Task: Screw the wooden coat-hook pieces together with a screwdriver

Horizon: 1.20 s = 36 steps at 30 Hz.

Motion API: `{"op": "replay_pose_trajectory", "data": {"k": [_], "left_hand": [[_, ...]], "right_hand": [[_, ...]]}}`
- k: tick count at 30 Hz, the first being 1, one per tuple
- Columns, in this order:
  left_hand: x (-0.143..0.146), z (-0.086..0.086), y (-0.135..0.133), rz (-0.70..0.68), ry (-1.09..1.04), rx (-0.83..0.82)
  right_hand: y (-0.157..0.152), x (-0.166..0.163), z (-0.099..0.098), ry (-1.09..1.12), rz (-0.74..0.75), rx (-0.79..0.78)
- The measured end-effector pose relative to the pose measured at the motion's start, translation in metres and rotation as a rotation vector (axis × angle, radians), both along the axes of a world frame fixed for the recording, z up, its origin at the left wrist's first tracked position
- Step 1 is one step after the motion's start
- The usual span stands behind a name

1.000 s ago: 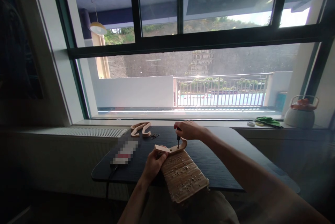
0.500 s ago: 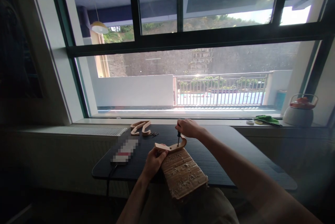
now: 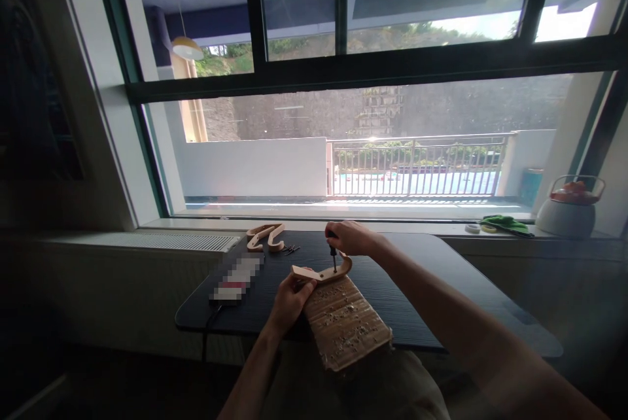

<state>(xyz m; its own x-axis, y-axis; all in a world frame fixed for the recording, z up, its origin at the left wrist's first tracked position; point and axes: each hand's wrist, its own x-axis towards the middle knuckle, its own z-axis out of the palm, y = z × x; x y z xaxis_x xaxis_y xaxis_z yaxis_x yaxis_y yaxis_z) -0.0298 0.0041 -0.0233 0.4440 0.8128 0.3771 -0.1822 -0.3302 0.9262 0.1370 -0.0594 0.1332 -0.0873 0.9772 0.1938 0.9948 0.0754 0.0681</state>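
Observation:
My right hand [image 3: 350, 237] is closed around the handle of a screwdriver [image 3: 334, 259], which stands nearly upright. Its tip meets the curved part of a pale wooden hook [image 3: 328, 274]. With fingers and thumb, my left hand [image 3: 290, 299] grips the straight end of that hook. Under the hook lies a worn, cardboard-like block [image 3: 349, 325] with a pitted top, reaching from the table edge over my lap. Two similar wooden hooks [image 3: 265, 237] and a few screws [image 3: 291, 250] rest toward the back left of the table.
A dark table [image 3: 407, 289] stands below a wide window. A blurred-out device with a cable [image 3: 238, 279] lies on its left side. The sill holds a green cloth or glove [image 3: 504, 224], small rolls [image 3: 472, 228] and a white kettle-like pot [image 3: 566, 215]. A radiator [image 3: 186, 243] is at left.
The view has shifted slightly. My right hand and the screwdriver handle lean a little further left, while the tip stays on the hook. My left hand keeps its grip.

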Motion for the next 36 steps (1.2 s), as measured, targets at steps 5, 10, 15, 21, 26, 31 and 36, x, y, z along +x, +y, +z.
{"op": "replay_pose_trajectory", "data": {"k": [5, 10, 15, 21, 26, 31, 36], "left_hand": [[0.001, -0.003, 0.002, -0.001, -0.008, 0.004], [0.000, -0.003, 0.002, 0.012, 0.015, 0.028], [0.000, 0.001, -0.001, 0.004, 0.029, 0.002], [-0.001, 0.002, -0.001, 0.014, 0.006, 0.020], [0.001, -0.001, 0.000, 0.009, 0.032, 0.006], [-0.005, -0.001, 0.005, 0.076, 0.004, 0.015], [-0.027, 0.047, -0.005, 0.508, 0.017, 0.466]], "right_hand": [[0.004, -0.004, -0.009, -0.002, -0.096, 0.053], [0.006, 0.001, -0.014, -0.005, -0.195, 0.086], [0.000, 0.007, -0.003, -0.030, -0.137, 0.023], [-0.005, 0.000, 0.003, -0.035, 0.038, 0.016], [0.001, -0.005, -0.003, -0.038, -0.026, 0.051], [0.003, -0.005, -0.006, -0.029, -0.100, 0.084], [-0.002, -0.001, -0.002, 0.013, -0.068, 0.064]]}}
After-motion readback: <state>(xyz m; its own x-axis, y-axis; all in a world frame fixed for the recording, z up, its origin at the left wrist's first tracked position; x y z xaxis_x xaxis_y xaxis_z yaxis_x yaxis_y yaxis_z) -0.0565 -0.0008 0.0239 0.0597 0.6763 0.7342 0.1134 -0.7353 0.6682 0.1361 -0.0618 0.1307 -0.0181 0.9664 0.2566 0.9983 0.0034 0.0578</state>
